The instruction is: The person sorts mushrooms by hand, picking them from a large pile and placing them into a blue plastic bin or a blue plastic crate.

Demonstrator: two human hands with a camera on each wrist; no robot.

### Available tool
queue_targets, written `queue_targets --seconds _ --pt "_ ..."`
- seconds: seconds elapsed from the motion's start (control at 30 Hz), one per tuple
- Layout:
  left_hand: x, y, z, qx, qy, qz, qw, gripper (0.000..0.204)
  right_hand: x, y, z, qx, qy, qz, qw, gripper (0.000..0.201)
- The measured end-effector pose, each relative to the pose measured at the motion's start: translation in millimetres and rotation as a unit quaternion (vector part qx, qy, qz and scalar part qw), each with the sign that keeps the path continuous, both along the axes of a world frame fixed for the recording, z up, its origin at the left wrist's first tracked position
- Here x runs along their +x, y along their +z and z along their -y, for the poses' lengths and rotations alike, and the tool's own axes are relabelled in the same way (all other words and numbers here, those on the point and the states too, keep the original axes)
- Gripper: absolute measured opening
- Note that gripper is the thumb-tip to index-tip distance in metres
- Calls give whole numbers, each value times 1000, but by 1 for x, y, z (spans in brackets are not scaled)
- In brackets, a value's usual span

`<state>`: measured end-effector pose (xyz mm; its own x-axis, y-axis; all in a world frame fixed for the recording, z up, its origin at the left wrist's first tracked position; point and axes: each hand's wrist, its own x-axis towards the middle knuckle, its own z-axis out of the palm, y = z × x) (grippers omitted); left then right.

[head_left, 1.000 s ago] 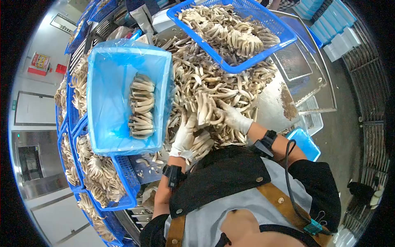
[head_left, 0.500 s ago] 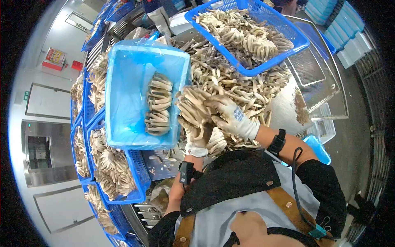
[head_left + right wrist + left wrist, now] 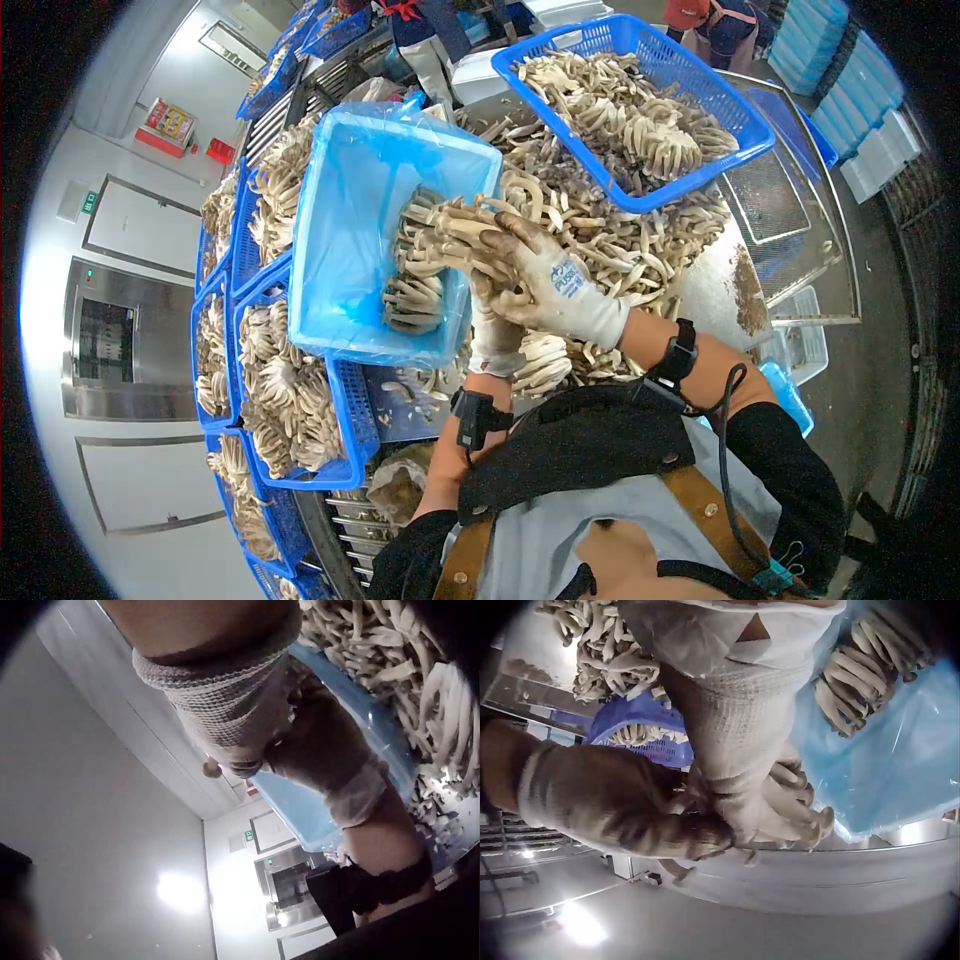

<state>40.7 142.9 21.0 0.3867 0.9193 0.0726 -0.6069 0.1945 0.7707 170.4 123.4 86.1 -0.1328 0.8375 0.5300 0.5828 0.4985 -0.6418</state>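
A bunch of long-stemmed mushrooms [image 3: 452, 238] is held between both gloved hands, over the right side of a blue-lined tub [image 3: 345, 210]. From below, my left hand [image 3: 494, 335] grips the bunch; much of it is hidden behind the other hand in the head view. My right hand [image 3: 555, 285], in a white glove with soiled fingertips, holds the bunch from the right, fingers laid across the stems. Stem ends [image 3: 799, 814] stick out past the left glove in the left wrist view. Inside the tub, a row of mushrooms [image 3: 413, 303] lies under the held bunch.
Loose mushrooms [image 3: 640, 255] are heaped on the metal table right of the tub. A blue basket [image 3: 700, 165] of mushrooms stands on the heap's far side. More filled blue baskets [image 3: 355, 440] line the left. Other people [image 3: 735, 30] are at the back.
The bunch has been lifted from the heap and carried left in both hands to over the tub's row. The head view has shifted, so the tub appears farther right.
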Motion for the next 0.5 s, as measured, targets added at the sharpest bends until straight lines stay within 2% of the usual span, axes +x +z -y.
queue_targets --seconds 0.07,0.17,0.2,0.3,0.33,0.43,0.47,0.5 --pt "-1 2 5 -1 13 -14 1000 63 -7 1 1 22 -33 -24 999 65" --pt "0 14 13 -6 36 0 999 60 -8 9 0 89 -34 57 994 60" --pt "0 17 13 -5 42 1 999 59 -8 9 2 84 -52 92 991 59" --pt "2 24 11 -1 65 7 998 59 -8 27 6 69 -44 103 991 56" --pt "2 22 9 -14 62 14 998 59 -10 32 7 67 -52 128 988 57" --pt "-1 4 5 -61 55 34 996 61 -12 36 7 -34 -24 151 988 66" --pt "-2 7 5 -101 35 68 992 61 -11 35 8 -26 -15 133 991 63" --pt "-2 11 5 -130 52 63 988 60 -11 30 8 -10 -23 136 990 62"
